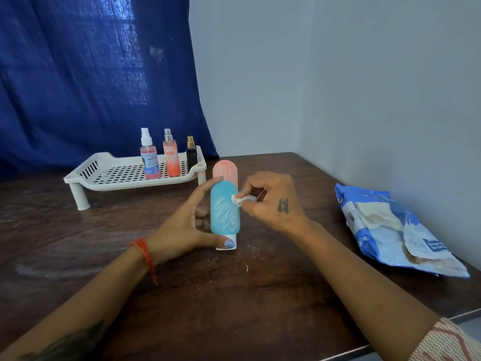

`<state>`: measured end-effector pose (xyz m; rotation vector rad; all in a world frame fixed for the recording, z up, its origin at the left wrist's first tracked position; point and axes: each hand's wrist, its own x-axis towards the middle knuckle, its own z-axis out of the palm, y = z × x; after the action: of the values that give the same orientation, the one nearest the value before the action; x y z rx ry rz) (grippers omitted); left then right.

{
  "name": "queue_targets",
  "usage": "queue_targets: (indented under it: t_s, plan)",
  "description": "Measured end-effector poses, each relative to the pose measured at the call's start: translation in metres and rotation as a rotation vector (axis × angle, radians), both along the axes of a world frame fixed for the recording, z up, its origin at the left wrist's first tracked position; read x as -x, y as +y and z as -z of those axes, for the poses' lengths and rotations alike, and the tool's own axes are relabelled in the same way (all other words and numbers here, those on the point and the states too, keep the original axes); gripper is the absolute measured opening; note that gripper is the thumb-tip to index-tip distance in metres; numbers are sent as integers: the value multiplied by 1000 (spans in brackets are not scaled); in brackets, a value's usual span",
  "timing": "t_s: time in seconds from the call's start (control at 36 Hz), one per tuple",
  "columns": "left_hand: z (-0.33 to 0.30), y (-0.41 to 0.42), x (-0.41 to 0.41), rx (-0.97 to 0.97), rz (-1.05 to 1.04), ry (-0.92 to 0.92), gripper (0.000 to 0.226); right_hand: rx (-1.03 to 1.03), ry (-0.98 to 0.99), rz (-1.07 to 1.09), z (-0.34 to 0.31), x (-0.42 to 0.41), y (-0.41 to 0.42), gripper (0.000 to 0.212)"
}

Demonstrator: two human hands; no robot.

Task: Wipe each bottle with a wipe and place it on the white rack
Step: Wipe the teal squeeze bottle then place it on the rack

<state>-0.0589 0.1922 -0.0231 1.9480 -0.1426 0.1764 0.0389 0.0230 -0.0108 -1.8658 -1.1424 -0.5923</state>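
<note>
2 bare forearms reach in from the bottom edge over a dark wooden bench (234, 308). The left hand (182, 225) steadies a teal bottle (224, 212) standing cap-down near the bench's middle, its grip spanning from forefinger at the rounded top to thumb on the white cap. The right hand (270, 201) pinches a small crumpled wipe (240, 199) against the bottle's upper right side. A pink bottle (226, 171) stands just behind. Further back, a white rack (104, 175) already carries 3 spray bottles (169, 157). A blue wipe packet (395, 235) lies open at right. The teal bottle looks light, soft and smooth, so likely slippery; hold it around the middle.
</note>
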Motion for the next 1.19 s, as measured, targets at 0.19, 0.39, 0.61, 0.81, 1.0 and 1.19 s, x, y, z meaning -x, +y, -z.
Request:
queue_targets:
  t_s: [0.19, 0.39, 0.61, 0.81, 1.0, 1.19]
  plan:
    - [-2, -2, 2, -11, -7, -3, 107, -71, -10, 73, 1, 1, 3, 12]
    - [-2, -2, 1, -14, -3, -8, 108, -15, 74, -72, -3, 5, 0, 8]
    - [-2, -2, 1, 2, -7, 9, 107, -37, 50, 79, 0, 3, 2, 5]
    - [-2, -2, 2, -10, -2, 13, 111, -24, 64, -85, -4, 6, 0, 9]
    - [-3, -2, 2, -13, 2, 22, 110, 6, 49, 24, 0, 2, 0, 7]
    - [1, 2, -1, -18, 7, 12, 115, -50, 25, 3, -1, 3, 3, 11]
